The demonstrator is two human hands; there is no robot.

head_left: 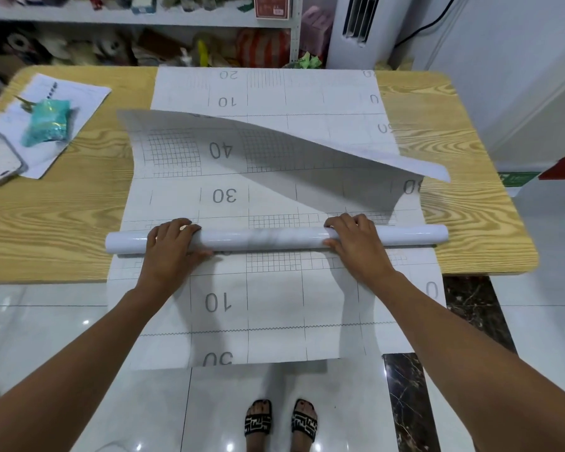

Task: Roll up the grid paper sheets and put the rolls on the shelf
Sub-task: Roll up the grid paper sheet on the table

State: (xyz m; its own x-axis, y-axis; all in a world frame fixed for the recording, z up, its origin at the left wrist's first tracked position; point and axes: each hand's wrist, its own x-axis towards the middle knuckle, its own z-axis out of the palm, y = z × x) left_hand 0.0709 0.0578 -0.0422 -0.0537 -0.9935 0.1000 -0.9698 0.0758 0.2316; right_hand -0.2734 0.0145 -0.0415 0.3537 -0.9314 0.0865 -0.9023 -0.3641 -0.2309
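Observation:
A glossy white roll (268, 239) lies crosswise near the front edge of the wooden table (62, 203). My left hand (173, 246) grips its left part and my right hand (356, 243) grips its right part. The roll rests on a grid paper sheet (222, 194) marked 10, 30 and 40. That sheet's far end curls up, with its right corner (437, 172) lifted off the table. Its near end hangs over the table edge toward the floor. Another grid sheet (274, 89) lies flat underneath, reaching the table's far edge. The shelf (118, 16) stands behind the table.
On the table's left are a printed paper (79, 93), a teal pouch (48, 123) and a white phone (0, 164). The shelf holds cluttered goods. A white air conditioner (359, 27) stands at the back right. My sandalled feet (281, 422) stand on glossy floor tiles.

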